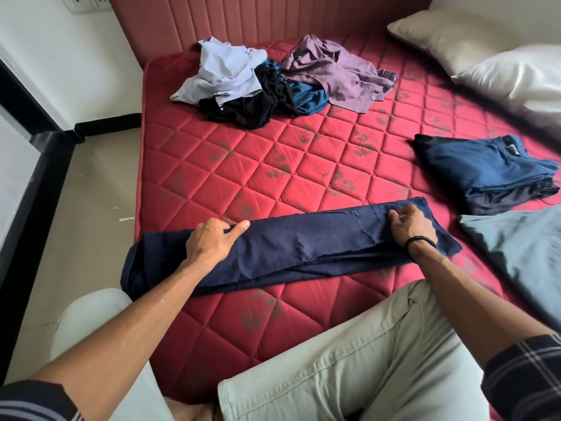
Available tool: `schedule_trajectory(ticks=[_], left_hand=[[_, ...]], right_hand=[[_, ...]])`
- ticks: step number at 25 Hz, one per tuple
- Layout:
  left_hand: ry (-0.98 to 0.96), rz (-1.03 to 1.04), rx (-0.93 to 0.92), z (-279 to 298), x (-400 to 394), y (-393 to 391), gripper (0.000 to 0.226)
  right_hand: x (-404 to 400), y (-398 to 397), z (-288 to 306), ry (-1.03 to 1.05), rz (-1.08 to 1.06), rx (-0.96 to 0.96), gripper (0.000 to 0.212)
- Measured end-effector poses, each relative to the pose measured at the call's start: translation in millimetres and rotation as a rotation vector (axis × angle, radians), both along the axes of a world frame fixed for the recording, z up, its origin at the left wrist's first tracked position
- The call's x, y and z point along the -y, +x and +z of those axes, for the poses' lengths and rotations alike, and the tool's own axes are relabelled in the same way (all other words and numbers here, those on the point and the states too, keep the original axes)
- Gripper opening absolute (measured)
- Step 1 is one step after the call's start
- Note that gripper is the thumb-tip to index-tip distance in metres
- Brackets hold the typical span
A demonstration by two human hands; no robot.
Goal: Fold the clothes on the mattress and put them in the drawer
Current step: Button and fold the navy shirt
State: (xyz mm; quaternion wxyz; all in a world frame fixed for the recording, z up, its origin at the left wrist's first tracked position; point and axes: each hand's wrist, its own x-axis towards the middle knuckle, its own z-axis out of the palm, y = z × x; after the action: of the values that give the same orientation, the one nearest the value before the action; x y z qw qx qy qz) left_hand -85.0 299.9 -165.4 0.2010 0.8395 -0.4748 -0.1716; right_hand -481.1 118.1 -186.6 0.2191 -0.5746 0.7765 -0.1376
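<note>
A navy garment (291, 247), folded into a long narrow strip, lies across the near part of the red quilted mattress (273, 153). My left hand (212, 241) grips the strip's far edge toward its left end, thumb on top and fingers curled under. My right hand (411, 226) pinches the cloth near the right end. A heap of unfolded clothes (273, 80), pale blue, black, teal and mauve, lies at the far side. A folded stack of blue garments (482, 171) sits at the right. No drawer is in view.
A grey-blue cloth (522, 250) lies at the right edge. Two pillows (485, 50) rest at the far right by the pink headboard (243, 19). My bent leg in pale trousers (364, 360) rests on the mattress. Beige floor (100, 192) lies left of the bed.
</note>
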Motion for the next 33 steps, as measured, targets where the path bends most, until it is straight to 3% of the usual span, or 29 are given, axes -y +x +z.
schedule_trajectory(ticks=[3,7,10,15,19,22,24,26,29,33], left_hand=[[-0.065,0.089,0.059,-7,2,-5,0.042],[-0.326,-0.109,0.298,-5,8,-32,0.017],[-0.460,-0.349,0.315,-5,17,-64,0.027],[-0.073,-0.422,0.328,-39,26,-108,0.071],[-0.030,-0.407,0.418,-53,25,-108,0.071],[-0.047,-0.388,0.437,-51,21,-109,0.071],[-0.054,-0.362,0.450,-49,14,-109,0.072],[-0.065,-0.341,0.465,-49,8,-108,0.073],[-0.084,-0.337,0.487,-48,-2,-99,0.073],[-0.075,-0.251,0.496,-50,-30,-65,0.072]], right_hand=[[-1,2,2,0.002,-0.002,0.010,0.039],[-2,2,4,0.001,0.014,-0.029,0.038],[-2,3,4,-0.018,0.051,-0.073,0.040],[-1,2,1,-0.047,0.095,-0.129,0.041],[2,2,-2,-0.072,0.097,-0.175,0.041],[1,11,-1,-0.225,0.103,-0.183,0.043],[-7,30,0,-0.377,0.239,-0.174,0.049],[-26,60,-2,-0.471,0.543,-0.225,0.058],[-56,89,-13,-0.444,0.979,-0.343,0.070],[-49,78,-26,-0.229,0.933,-0.337,0.081]])
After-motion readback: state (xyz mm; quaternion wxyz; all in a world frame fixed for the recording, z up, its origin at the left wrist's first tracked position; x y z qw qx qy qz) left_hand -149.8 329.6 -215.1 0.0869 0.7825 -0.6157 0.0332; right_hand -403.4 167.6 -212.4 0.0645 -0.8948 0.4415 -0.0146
